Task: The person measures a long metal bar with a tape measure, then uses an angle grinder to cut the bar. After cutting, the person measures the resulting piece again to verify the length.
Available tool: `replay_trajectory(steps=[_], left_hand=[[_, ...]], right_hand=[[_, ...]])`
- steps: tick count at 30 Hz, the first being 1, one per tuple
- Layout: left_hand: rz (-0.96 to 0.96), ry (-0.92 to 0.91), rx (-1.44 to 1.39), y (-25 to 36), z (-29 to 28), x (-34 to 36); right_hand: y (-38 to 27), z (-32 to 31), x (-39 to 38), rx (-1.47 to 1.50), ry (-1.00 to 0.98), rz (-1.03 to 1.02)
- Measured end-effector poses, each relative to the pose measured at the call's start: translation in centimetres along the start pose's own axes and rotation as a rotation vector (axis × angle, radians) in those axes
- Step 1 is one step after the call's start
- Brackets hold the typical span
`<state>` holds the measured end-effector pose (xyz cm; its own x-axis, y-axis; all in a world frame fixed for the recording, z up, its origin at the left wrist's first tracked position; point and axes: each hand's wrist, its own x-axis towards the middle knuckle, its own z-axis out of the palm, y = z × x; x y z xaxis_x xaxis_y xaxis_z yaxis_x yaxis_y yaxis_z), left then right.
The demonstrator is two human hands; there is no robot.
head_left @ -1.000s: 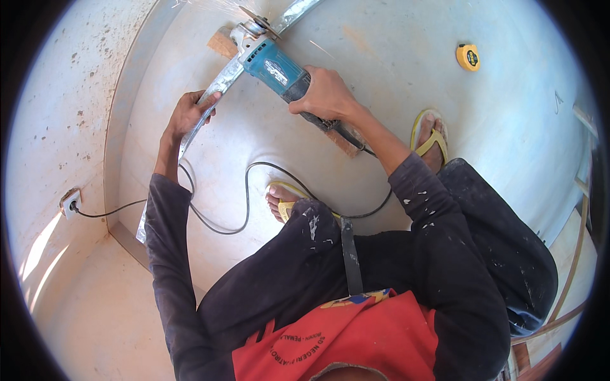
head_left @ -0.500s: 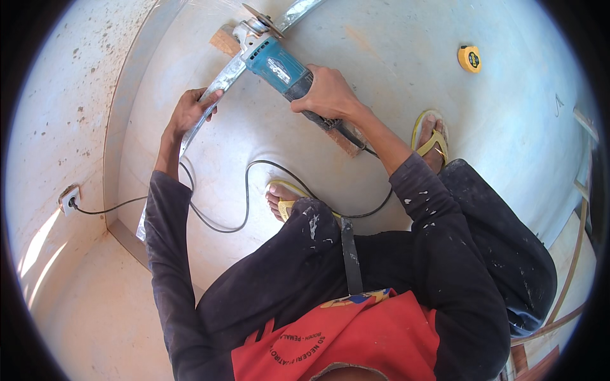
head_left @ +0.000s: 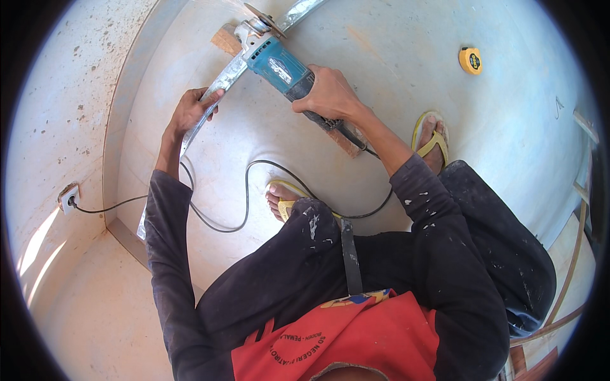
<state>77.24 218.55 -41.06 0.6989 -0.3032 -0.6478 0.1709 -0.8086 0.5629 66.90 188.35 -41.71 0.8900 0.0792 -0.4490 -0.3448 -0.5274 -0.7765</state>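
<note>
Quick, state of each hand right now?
Left hand: closed, holding the long silvery metal strip.
Right hand: closed, holding the teal-and-black angle grinder by its dark rear part.

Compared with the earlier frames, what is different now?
The bright sparks near the disc have mostly died down. Nothing was taken hold of or let go: the right hand still grips the grinder, the left hand the metal bar; the tape measure stays put.

- The long plastic-bodied angle grinder [head_left: 279, 70] was teal and black.
- The thin metal strip [head_left: 229, 75] was mottled silver.
- The boxy tape measure [head_left: 470, 60] was yellow.
</note>
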Motion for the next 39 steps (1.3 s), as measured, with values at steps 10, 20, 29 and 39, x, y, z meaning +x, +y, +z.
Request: replay_trajectory(steps=[10,20,29,39], left_hand=[[0.003,0.002,-0.005,-0.1,0.1,0.1],[0.014,0.096,-0.09,-0.2,-0.1,0.1],[0.021,0.449,0.164,-1.2,-0.1,0.1],[0.204,0.598,0.526,-1.6,4.1,-0.1]], right_hand=[[0.0,-0.2,0.2,-0.011,-0.006,0.004],[0.5,0.2,-0.1,0.051,0.057,-0.057],[0.2,-0.7,-0.8,0.177,0.115,-0.03],[0.6,-3.8,-0.7,0.389,0.171,-0.133]])
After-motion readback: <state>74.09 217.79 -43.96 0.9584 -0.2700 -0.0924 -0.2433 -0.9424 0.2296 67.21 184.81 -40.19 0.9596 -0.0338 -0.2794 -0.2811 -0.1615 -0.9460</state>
